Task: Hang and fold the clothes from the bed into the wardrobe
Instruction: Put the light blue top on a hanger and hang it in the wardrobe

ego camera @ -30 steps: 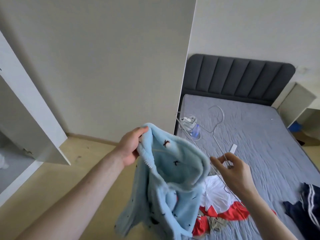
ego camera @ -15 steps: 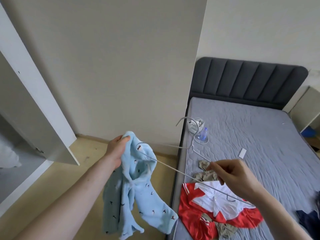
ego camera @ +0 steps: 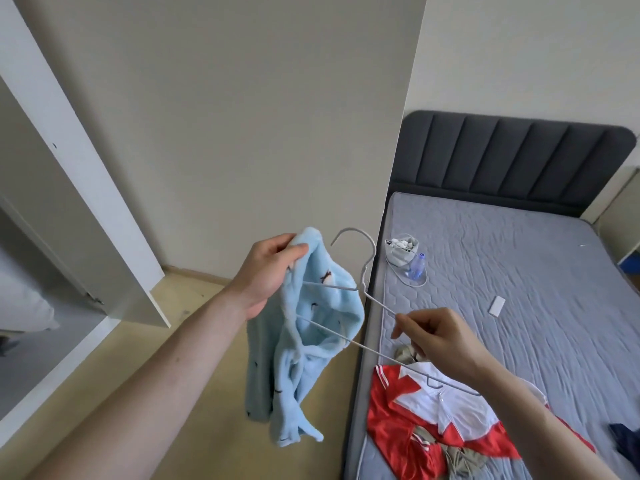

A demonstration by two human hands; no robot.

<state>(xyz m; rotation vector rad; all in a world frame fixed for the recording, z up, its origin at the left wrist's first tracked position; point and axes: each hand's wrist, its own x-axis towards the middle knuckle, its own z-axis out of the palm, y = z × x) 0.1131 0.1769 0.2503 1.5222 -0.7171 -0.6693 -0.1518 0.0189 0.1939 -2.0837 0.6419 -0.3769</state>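
Observation:
My left hand (ego camera: pixel 268 273) grips the top edge of a light blue fleece garment (ego camera: pixel 311 341) that hangs over the floor beside the bed. My right hand (ego camera: pixel 438 336) pinches the sloping arm of a thin white wire hanger (ego camera: pixel 363 271). The hanger's left end reaches into the garment's opening and its hook points up. A red and white top (ego camera: pixel 433 420) and an olive garment (ego camera: pixel 408 353) lie on the grey bed (ego camera: pixel 519 271). The open white wardrobe door (ego camera: pixel 86 188) stands at the left.
A small white bag (ego camera: pixel 401 251), a clear bottle (ego camera: pixel 416 266) and a white cable lie near the bed's left edge. A small white block (ego camera: pixel 497 305) rests mid-mattress. A dark garment (ego camera: pixel 627 441) sits at the right edge. Wooden floor lies below.
The hanger's left end has gone further into the blue garment. The hanger has turned more upright, and my left hand has lifted the garment's top edge closer to the hook.

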